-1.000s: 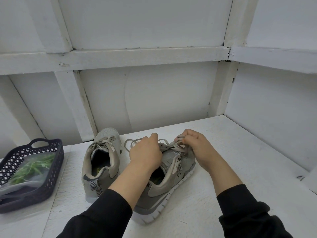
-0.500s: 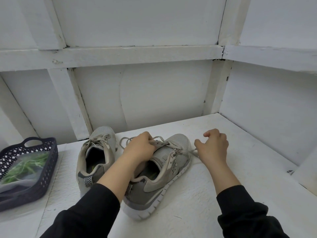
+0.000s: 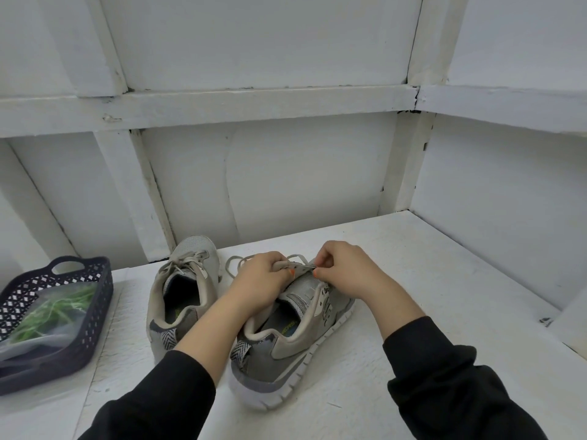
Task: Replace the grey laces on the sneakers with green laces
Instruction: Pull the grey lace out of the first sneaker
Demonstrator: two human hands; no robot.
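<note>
Two grey sneakers stand on the white table. The left sneaker (image 3: pixel 184 293) keeps its grey lace tied. Both my hands work at the lacing of the right sneaker (image 3: pixel 295 341). My left hand (image 3: pixel 260 281) grips the grey lace (image 3: pixel 236 262) at the tongue, and a loose loop trails off to its left. My right hand (image 3: pixel 346 271) pinches the same lace at the eyelets, just right of the left hand. Green laces (image 3: pixel 54 312) lie in a clear bag inside the dark basket (image 3: pixel 79 341) at the left.
White panelled walls close the table at the back and right. A small dark mark (image 3: pixel 545 321) sits near the right wall. Bare white tabletop (image 3: pixel 428 281) stretches right of the sneakers.
My right hand had pulled away to the right of the sneaker and has come back to pinch the lace at the eyelets. My left hand stayed on the lace.
</note>
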